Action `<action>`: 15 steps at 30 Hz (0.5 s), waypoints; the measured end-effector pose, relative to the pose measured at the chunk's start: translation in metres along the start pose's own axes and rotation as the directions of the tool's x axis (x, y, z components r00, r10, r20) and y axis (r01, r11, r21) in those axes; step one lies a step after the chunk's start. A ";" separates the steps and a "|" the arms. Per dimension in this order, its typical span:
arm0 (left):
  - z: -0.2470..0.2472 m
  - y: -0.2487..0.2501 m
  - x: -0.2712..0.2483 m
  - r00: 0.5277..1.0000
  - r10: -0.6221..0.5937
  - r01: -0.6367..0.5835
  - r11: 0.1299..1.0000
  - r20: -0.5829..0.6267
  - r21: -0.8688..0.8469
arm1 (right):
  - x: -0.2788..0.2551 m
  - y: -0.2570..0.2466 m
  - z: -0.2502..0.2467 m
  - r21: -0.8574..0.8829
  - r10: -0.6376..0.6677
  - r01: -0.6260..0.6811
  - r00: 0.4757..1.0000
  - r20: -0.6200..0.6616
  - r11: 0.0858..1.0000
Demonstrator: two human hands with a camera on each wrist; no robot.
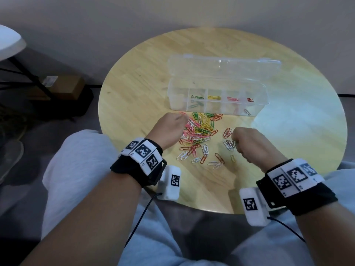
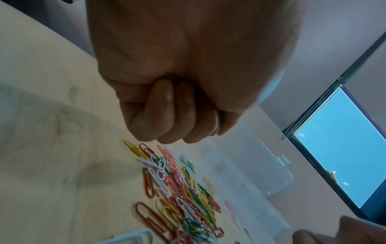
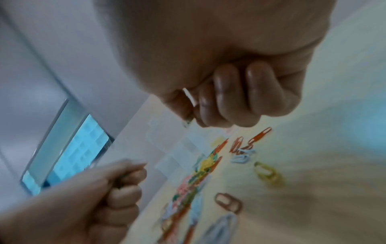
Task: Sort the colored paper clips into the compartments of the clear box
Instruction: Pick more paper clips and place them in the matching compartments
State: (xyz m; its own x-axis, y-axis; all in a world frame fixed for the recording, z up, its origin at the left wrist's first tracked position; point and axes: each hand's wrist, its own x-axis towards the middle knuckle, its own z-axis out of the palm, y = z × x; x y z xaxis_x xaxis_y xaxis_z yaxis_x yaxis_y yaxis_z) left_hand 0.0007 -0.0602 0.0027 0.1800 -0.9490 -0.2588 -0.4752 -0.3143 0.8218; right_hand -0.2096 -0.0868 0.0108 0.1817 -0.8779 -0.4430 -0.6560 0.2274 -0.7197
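Note:
The clear box (image 1: 266, 96) stands open at the back of the round wooden table (image 1: 134, 93); its compartments hold green, yellow, pink, red and white clips. A mixed pile of paper clips (image 1: 199, 129) lies in front of it. My left hand (image 1: 181, 118) is curled at the pile's left edge; the left wrist view shows that hand (image 2: 219, 122) pinching a green clip (image 2: 223, 115) between thumb and forefinger, with a pale loop beside the clip. My right hand (image 1: 234, 140) is curled over a few white clips (image 1: 229, 146), and in the right wrist view this hand (image 3: 192, 107) pinches a white clip (image 3: 189, 96).
Loose clips (image 1: 217, 162) are scattered toward the table's near edge. The box lid (image 1: 222, 64) leans back behind the compartments. My knees in grey trousers (image 1: 80, 156) press against the table front. A cardboard box (image 1: 63, 83) and a white table (image 1: 9, 41) are at left.

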 end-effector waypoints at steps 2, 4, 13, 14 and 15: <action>-0.001 0.001 -0.001 1.000 0.011 -0.010 0.992 0.006 -0.122 | -0.001 -0.001 -0.004 0.338 0.048 -0.057 0.998 0.035 0.939; -0.003 0.006 -0.003 1.000 -0.004 0.012 0.941 0.024 -0.339 | -0.003 -0.001 -0.005 0.547 0.057 -0.114 0.991 0.120 0.829; -0.013 0.018 -0.008 0.997 -0.001 0.062 0.641 0.081 -0.765 | -0.012 -0.003 0.004 0.846 -0.123 -0.295 0.915 0.384 0.444; -0.014 0.019 -0.009 0.997 0.004 0.059 0.623 0.079 -0.780 | -0.013 -0.005 0.003 0.861 -0.153 -0.301 0.908 0.390 0.410; -0.015 0.019 -0.009 0.997 0.010 0.049 0.610 0.070 -0.791 | -0.014 -0.006 0.003 0.877 -0.178 -0.300 0.905 0.386 0.376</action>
State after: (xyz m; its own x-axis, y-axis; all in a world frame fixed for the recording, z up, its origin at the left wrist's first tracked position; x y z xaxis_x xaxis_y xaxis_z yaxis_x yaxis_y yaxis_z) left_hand 0.0032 -0.0569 0.0286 0.1144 -0.9516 -0.2852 0.4000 -0.2187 0.8900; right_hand -0.2057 -0.0750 0.0194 0.5638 -0.6727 -0.4791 0.3414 0.7181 -0.6065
